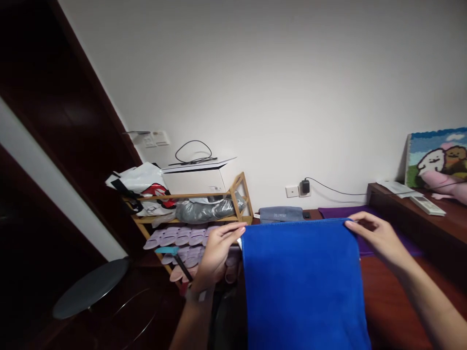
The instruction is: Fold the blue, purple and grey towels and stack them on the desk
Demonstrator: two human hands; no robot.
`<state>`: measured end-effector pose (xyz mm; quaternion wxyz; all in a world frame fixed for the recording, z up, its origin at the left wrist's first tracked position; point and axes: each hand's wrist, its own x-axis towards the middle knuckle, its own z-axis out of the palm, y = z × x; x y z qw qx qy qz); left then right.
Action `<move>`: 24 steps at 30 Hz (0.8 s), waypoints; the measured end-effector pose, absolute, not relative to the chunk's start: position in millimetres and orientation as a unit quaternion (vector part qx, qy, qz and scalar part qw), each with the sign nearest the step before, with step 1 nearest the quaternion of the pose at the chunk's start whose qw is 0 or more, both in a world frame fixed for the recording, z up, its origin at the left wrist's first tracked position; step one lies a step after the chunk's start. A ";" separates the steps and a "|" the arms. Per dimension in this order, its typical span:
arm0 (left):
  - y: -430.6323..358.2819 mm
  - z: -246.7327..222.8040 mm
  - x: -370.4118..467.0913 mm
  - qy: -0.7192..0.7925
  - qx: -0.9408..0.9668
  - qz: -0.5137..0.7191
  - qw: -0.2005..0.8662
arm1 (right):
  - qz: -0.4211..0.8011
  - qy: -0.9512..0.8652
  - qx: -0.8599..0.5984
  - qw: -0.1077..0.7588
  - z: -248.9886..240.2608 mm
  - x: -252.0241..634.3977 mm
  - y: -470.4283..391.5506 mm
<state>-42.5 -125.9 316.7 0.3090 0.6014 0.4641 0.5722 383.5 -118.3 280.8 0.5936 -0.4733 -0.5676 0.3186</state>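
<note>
A blue towel (302,287) hangs spread out in front of me, its top edge stretched between both hands. My left hand (221,248) pinches the upper left corner between thumb and fingers, where a small white tag shows. At the upper right corner, my right hand (372,236) pinches the cloth the same way. The towel's lower end runs out of the bottom of the view. Behind its top edge, a folded grey-blue cloth (280,214) and a purple cloth (397,238) lie on the reddish-brown wooden table (397,291).
On the left stands a wooden shoe rack (241,194) with pale slippers, a white box (197,180) and bags. A dark round stool (91,287) is lower left. A black plug (305,186) sits in the wall socket. The raised ledge at right bears a remote control (427,205) and pink plush toy (447,184).
</note>
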 end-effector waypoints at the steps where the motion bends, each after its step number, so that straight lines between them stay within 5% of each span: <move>1: -102.9 302.3 -42.3 0.474 0.605 0.564 0.303 | 0.323 -0.570 -0.482 0.581 269.5 377.5 -95.0; 8: 19.4 183.3 -16.5 0.573 0.643 0.474 0.183 | 0.222 -0.578 -0.642 0.452 164.9 314.2 33.3; 12: 0.0 101.3 9.9 0.562 0.727 0.376 0.119 | 0.168 -0.607 -0.664 0.402 92.7 270.2 1.9; 15: -28.1 49.7 17.2 0.535 0.811 0.238 0.019 | 0.077 -0.675 -0.682 0.272 39.7 240.4 -43.4; 19: -54.4 21.2 12.9 0.565 0.811 0.151 -0.012 | 0.056 -0.683 -0.712 0.155 -3.4 228.1 -83.0; 24: -107.5 17.3 28.7 0.626 0.764 0.146 -0.044 | 0.092 -0.752 -0.637 0.142 5.0 278.1 -80.9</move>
